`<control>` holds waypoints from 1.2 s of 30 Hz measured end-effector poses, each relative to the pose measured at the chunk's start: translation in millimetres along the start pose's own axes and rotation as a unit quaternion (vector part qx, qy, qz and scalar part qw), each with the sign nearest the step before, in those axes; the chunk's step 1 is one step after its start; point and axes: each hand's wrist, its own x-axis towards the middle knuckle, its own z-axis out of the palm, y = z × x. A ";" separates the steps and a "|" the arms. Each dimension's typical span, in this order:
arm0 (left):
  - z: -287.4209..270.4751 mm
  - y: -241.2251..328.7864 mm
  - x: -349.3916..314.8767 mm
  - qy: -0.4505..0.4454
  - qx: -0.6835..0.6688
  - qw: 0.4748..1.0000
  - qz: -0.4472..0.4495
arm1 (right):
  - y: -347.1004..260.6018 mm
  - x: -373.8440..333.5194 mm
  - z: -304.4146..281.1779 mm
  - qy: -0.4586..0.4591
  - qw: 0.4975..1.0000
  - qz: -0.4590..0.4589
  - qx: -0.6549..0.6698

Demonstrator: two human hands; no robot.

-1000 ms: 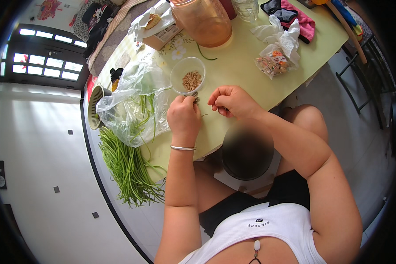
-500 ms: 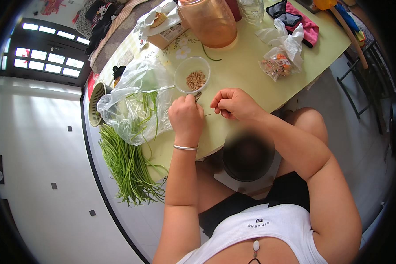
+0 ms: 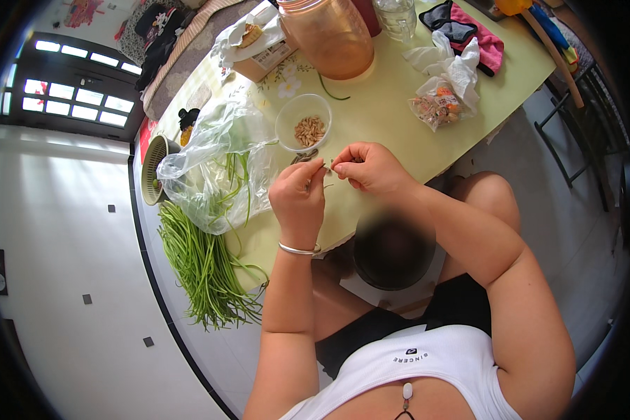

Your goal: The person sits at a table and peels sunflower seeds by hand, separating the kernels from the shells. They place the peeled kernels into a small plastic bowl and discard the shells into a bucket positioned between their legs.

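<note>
Two hands meet above the near edge of the pale green table (image 3: pixel 399 119), fingertips almost touching. The left hand (image 3: pixel 299 199) and the right hand (image 3: pixel 371 168) each pinch an end of a small thin piece (image 3: pixel 327 168), too small to identify. Just beyond them stands a white bowl (image 3: pixel 303 122) holding brownish bits. To the left lies a clear plastic bag (image 3: pixel 217 168) with green stalks inside, and a bundle of long green stalks (image 3: pixel 203 269) hangs over the table's edge. A silver bangle (image 3: pixel 299 249) circles the left wrist.
</note>
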 end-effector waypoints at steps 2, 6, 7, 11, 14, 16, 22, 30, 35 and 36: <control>3.0 6.7 -2.4 0.003 -0.017 0.999 0.032 | 3.5 0.5 0.6 0.009 1.000 -0.021 -0.009; 7.6 12.1 -6.0 -0.006 0.095 0.990 0.104 | 5.6 -1.2 2.1 0.040 0.998 -0.052 -0.021; 5.8 16.6 -6.1 -0.008 0.116 0.987 0.107 | 4.7 -2.8 4.1 0.050 0.997 -0.060 -0.020; 10.2 20.4 -10.8 -0.001 0.143 0.983 0.111 | 10.2 -4.0 8.9 0.089 0.982 -0.126 -0.113; 12.3 22.1 -14.5 -0.003 0.144 0.985 0.099 | 9.6 -8.1 15.3 0.105 0.970 -0.148 -0.161; 11.6 22.8 -15.9 0.013 0.124 0.988 0.093 | 9.1 -8.4 16.0 0.094 0.975 -0.132 -0.151; 8.1 24.9 -17.6 0.011 0.116 0.990 0.079 | -0.5 -11.4 16.8 0.072 0.977 -0.128 -0.153; -0.8 12.6 -13.4 -0.026 -0.229 0.967 -0.107 | -21.6 -11.3 3.2 -0.018 1.000 0.011 -0.005; -4.2 0.0 -6.0 -0.077 -0.461 0.842 -0.271 | -22.4 -10.4 1.6 -0.031 0.998 0.032 0.045; -2.9 -2.5 -6.1 -0.084 -0.484 0.823 -0.286 | -21.6 -10.4 1.8 -0.029 0.998 0.028 0.046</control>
